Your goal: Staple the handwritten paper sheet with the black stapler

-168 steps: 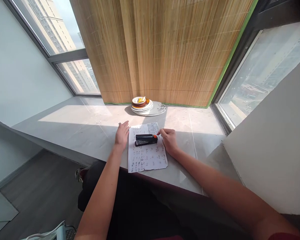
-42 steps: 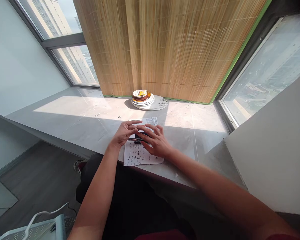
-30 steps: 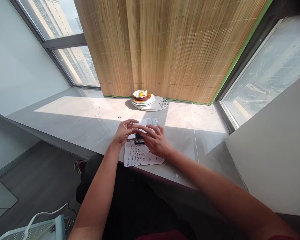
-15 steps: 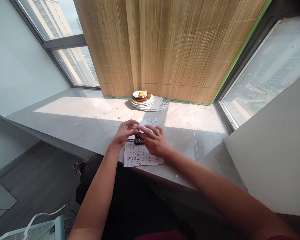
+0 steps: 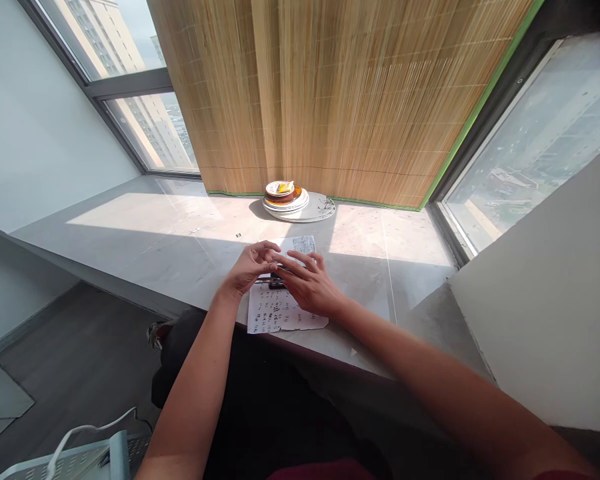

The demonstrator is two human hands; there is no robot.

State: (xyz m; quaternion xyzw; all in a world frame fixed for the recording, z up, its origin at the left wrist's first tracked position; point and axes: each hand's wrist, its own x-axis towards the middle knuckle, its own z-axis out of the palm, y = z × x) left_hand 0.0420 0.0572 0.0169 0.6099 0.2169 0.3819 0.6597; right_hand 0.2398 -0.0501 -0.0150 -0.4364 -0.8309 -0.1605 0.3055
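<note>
Grey sill (image 5: 135,247), stapler (image 5: 277,283) beneath hands (image 5: 307,287)

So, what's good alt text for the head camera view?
A bare left hand and right hand are close together over a partly hidden black object and a white handwritten paper sheet. Behind, white and brown round plates are stacked on a grey ledge before a tan bamboo blind.

Home-like room | bamboo blind (image 5: 330,93) | window ledge (image 5: 150,227) | stacked plates (image 5: 284,202) | tower block (image 5: 111,37) outside

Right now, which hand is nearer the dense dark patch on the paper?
Right: right hand is by the near edge of the patch; left hand is off to its left.
</note>
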